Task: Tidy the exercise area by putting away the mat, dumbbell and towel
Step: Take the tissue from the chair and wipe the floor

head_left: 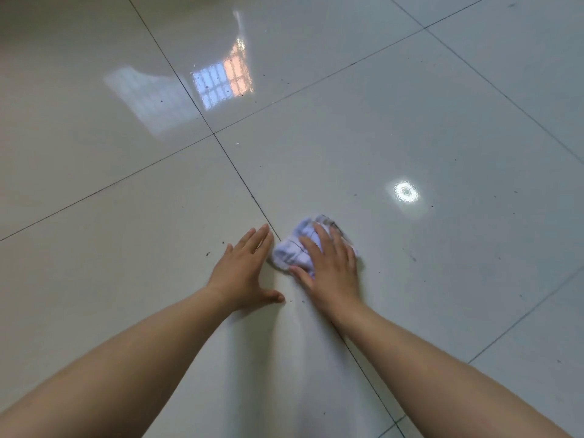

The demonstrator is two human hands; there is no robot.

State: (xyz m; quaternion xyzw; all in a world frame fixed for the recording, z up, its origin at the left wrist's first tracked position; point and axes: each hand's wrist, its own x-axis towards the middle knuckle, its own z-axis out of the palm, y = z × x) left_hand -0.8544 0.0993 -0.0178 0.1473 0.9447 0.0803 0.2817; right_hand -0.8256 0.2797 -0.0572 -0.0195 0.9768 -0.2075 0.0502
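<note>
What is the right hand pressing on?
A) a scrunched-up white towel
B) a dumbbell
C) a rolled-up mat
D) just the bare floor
A: the right hand lies with its fingers spread on top of a bunched white towel on the tiled floor, while the left hand rests flat on the floor beside it.

The towel (pixel 292 252) is white with a faint lilac-blue cast, crossed by a few thin dark lines and darker grey at its far end. The floor (pixel 442 121) is glossy pale grey-beige tile, ruled into large squares by thin dark grout lines (pixel 234 169) and dotted with tiny black specks (pixel 207 254). A window reflection (pixel 221 85) on it shows pale blue and orange panes in a barred grid; a round glare spot (pixel 406 191) is white.
</note>
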